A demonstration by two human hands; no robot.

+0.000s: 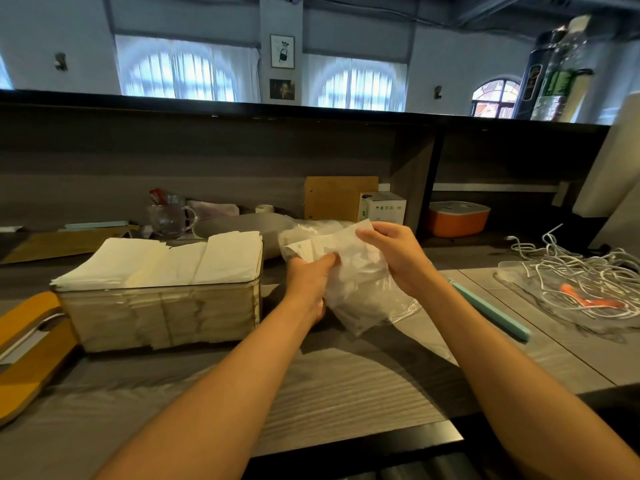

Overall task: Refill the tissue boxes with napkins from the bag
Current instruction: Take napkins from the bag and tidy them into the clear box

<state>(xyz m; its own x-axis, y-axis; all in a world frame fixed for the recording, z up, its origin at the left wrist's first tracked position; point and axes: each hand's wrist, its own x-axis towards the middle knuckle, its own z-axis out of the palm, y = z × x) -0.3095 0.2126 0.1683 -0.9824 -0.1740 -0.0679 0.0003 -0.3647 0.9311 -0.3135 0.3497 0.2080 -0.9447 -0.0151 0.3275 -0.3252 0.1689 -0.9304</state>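
The clear rectangular plastic tissue box [159, 317] stands on the left half of the grey wood-grain bench [346, 386], filled to above its rim with stacked white folded napkins [166, 261] whose top layers splay out over the edge. Just left of the box lies a flat yellow wooden lid with a slot cut through it [31, 344], partly out of view. Right of the box, both bare forearms reach forward to a crinkled clear plastic bag [363, 299], held up off the bench with its lower end hanging near the surface. The right hand [394, 258] grips the top of the bag, fingers curled over a bunch of white napkins that stick out of its opening. The left hand [311, 275] grasps the bag's left side from below, thumb and fingers pinched on the plastic and the paper inside. On the far right of the bench a tangle of white cable [571, 275] rests in a clear tray, with a small orange piece among the loops. Between the bag and the cable lies a long pale teal strip [491, 313]. At the back, under the dark shelf, sit an orange tub with a white lid [457, 220], a white carton [382, 207], a brown board [337, 199], a grey bowl [242, 225] and a clear glass mug [168, 216].
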